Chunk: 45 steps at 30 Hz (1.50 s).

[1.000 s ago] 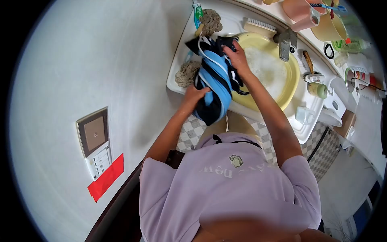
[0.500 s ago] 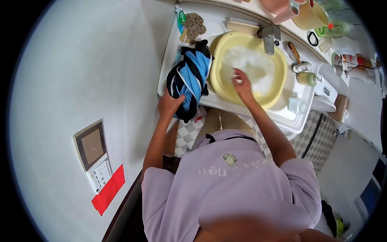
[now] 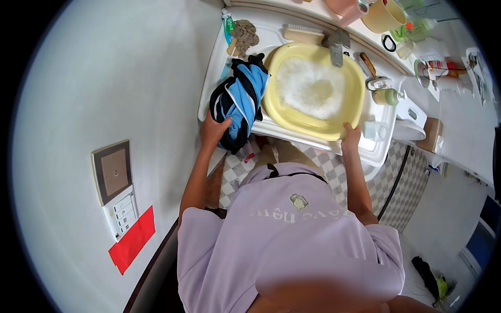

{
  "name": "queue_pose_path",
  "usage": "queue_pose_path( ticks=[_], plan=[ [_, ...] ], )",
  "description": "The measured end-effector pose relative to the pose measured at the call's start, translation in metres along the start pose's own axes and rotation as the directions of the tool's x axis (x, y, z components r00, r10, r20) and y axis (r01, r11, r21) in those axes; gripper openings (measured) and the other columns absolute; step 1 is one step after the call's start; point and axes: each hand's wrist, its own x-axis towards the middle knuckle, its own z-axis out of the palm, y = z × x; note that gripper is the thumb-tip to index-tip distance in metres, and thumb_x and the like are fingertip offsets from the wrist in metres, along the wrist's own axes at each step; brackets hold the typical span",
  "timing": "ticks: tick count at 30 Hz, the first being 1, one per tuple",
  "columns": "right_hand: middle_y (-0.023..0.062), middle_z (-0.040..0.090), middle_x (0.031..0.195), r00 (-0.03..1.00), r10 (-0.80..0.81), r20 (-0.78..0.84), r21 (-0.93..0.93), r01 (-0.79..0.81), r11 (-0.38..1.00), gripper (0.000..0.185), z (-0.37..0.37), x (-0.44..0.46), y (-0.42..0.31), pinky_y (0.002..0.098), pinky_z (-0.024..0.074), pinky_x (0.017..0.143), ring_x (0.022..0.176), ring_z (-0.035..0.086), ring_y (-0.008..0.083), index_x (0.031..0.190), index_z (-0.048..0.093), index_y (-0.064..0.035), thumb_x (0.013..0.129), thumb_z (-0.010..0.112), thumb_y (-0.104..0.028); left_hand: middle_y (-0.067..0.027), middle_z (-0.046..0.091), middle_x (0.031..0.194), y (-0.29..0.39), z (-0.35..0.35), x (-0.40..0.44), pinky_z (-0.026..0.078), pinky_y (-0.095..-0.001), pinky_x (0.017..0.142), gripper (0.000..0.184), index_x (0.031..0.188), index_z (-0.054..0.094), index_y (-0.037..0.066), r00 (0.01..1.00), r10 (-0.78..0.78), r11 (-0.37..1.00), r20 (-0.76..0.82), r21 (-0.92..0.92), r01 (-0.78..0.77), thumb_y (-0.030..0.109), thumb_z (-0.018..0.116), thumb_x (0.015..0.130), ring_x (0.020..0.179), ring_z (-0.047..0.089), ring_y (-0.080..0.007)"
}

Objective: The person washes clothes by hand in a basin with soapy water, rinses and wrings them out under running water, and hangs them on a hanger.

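Observation:
My left hand (image 3: 212, 131) is closed on the lower end of a twisted blue and black garment (image 3: 244, 98) with white piping. The bundle lies at the left of the white sink (image 3: 368, 151), against the basin's side. At the near right corner of the yellow basin (image 3: 276, 116), my right hand (image 3: 350, 137) grips the rim, thumb on top and the other fingers mostly hidden. White suds (image 3: 298, 86) float on the water in the basin.
A scrub brush (image 3: 303, 35) lies behind the basin beside the grey faucet (image 3: 337, 47). Rightward are a wooden-handled brush (image 3: 368, 67), a soap bottle (image 3: 386, 97) and a clear cup (image 3: 374, 131). A brown-grey cloth (image 3: 244, 36) and toothpaste tube (image 3: 228, 26) sit far left.
My right hand has moved out from over the suds to the basin's near right rim and closed on it. My left hand stays on the garment. The view has shifted slightly.

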Motion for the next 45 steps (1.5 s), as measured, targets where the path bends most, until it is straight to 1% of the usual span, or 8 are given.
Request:
queue_pose_path(
  ticks=[5,10,29,32,35,38,41,45],
  plan=[
    [0.0098,0.059,0.093,0.996,-0.086,0.028,0.089,0.083,0.993,0.033,-0.005,0.002,-0.027,0.0311,0.0497,0.074,0.08,0.059,0.0195,0.103,0.049,-0.0025,0.072,0.057,0.005,-0.0209,0.061,0.11,-0.011,0.002,0.004,0.045,-0.0434,0.087,0.07,0.123,0.049,0.007,1.0,-0.001,1.0,0.016,-0.03,0.002,0.04,0.068,0.064,0.102,0.058,-0.0388],
    [0.0066,0.06,0.086,0.975,-0.219,0.035,-0.039,0.221,0.975,0.028,-0.004,-0.007,-0.076,0.0283,0.0484,0.07,0.073,0.059,0.0164,0.097,0.05,-0.0027,0.071,0.055,0.007,-0.0216,0.061,0.111,-0.014,0.003,0.003,0.045,-0.0435,0.088,0.073,0.125,0.048,0.008,1.0,-0.013,0.999,0.015,-0.03,0.014,0.042,0.068,0.064,0.103,0.058,-0.039],
    [0.0052,0.06,0.078,0.93,-0.297,0.216,-0.373,0.36,0.855,0.018,0.055,-0.028,-0.179,0.026,0.0469,0.064,0.067,0.057,0.0132,0.087,0.053,-0.001,0.069,0.058,-0.004,-0.0219,0.061,0.112,-0.021,0.006,0.006,0.045,-0.0436,0.088,0.076,0.127,0.046,0.008,1.0,-0.02,0.999,0.012,-0.037,0.02,0.044,0.068,0.064,0.103,0.058,-0.0391],
    [0.0057,0.059,0.071,0.936,-0.307,0.173,-0.537,0.351,0.767,0.019,0.073,-0.04,-0.19,0.0292,0.0477,0.057,0.06,0.056,0.0126,0.086,0.053,0.0002,0.071,0.059,-0.01,-0.0215,0.061,0.111,-0.027,0.009,0.009,0.045,-0.0435,0.087,0.075,0.126,0.046,0.008,1.0,0.01,0.998,0.001,-0.056,-0.01,0.044,0.069,0.064,0.102,0.058,-0.0392],
    [0.0139,0.06,0.065,0.911,-0.38,0.158,-0.755,0.36,0.548,0.023,0.097,-0.061,-0.206,0.0373,0.0483,0.053,0.052,0.058,0.023,0.086,0.052,0.001,0.073,0.059,-0.016,-0.0213,0.061,0.111,-0.035,0.013,0.011,0.046,-0.0433,0.087,0.074,0.126,0.047,0.009,0.999,0.021,0.998,-0.026,-0.064,-0.022,0.043,0.07,0.063,0.102,0.058,-0.0395],
    [0.0231,0.06,0.065,0.638,-0.641,0.426,-0.801,0.595,0.059,0.026,0.098,-0.058,-0.201,0.0459,0.0478,0.055,0.055,0.059,0.0377,0.085,0.051,-0.0002,0.075,0.059,-0.022,-0.0215,0.061,0.11,-0.032,0.011,0.01,0.046,-0.0432,0.086,0.073,0.125,0.047,0.009,0.999,0.038,0.994,-0.018,-0.098,-0.039,0.042,0.07,0.064,0.102,0.058,-0.0398],
    [0.0267,0.058,0.067,0.681,-0.598,0.422,-0.89,0.437,-0.13,0.026,0.126,-0.086,-0.197,0.0506,0.0467,0.059,0.064,0.057,0.0456,0.083,0.049,-0.002,0.075,0.059,-0.026,-0.0215,0.061,0.11,-0.025,0.007,0.008,0.046,-0.0434,0.086,0.072,0.125,0.047,0.009,1.0,0.023,0.995,0.002,-0.101,-0.023,0.041,0.07,0.064,0.101,0.058,-0.0401],
    [0.0253,0.059,0.067,0.754,-0.542,0.372,-0.922,0.366,-0.123,0.025,0.143,-0.108,-0.197,0.0511,0.0459,0.06,0.066,0.057,0.0457,0.081,0.047,-0.0022,0.076,0.057,-0.025,-0.0213,0.061,0.11,-0.029,0.008,0.01,0.045,-0.0435,0.087,0.072,0.125,0.047,0.008,0.999,0.035,0.993,-0.003,-0.112,-0.035,0.041,0.069,0.064,0.102,0.058,-0.0397]
  ],
)
